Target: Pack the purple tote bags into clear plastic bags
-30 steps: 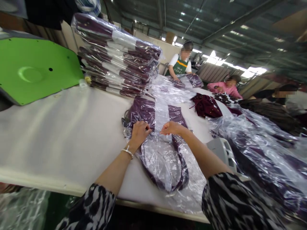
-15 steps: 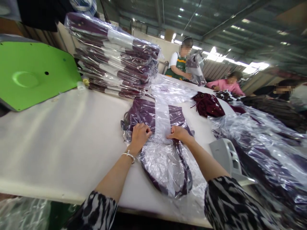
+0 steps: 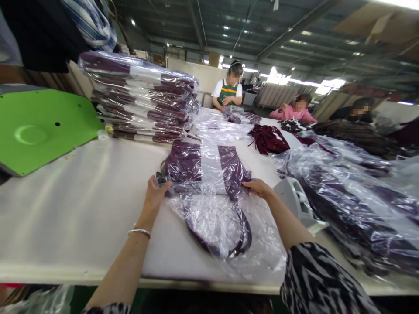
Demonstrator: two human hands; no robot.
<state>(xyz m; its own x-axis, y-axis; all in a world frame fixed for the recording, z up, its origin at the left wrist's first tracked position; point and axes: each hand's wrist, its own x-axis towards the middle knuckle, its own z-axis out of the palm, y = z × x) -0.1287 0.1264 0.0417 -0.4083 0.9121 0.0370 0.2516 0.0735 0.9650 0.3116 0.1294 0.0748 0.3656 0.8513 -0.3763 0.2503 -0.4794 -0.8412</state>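
Note:
A dark purple handbag [image 3: 185,163] lies inside a clear plastic bag [image 3: 265,244], with a white band [image 3: 212,168] round its middle. Its strap [image 3: 246,229] loops toward me under the plastic. My left hand [image 3: 156,192] is closed at the handbag's left edge, thumb and fingers pinching the wrapped side. At the right edge, my right hand [image 3: 260,188] is also closed, pinching the plastic-covered side between thumb and fingers. The fingertips of both hands are partly hidden.
Wrapped purple bags form a tall stack [image 3: 140,100] behind, left of centre. A green panel [image 3: 46,126] stands at the left. On the right are a grey tape dispenser [image 3: 294,198], dark red bags [image 3: 270,138] and a plastic-covered pile [image 3: 356,196]. Several people work across the table [image 3: 81,209].
My hands have moved apart, from the handbag's front middle to its left and right edges. Across the table, the person in the green apron has lowered a wrapped item onto the table.

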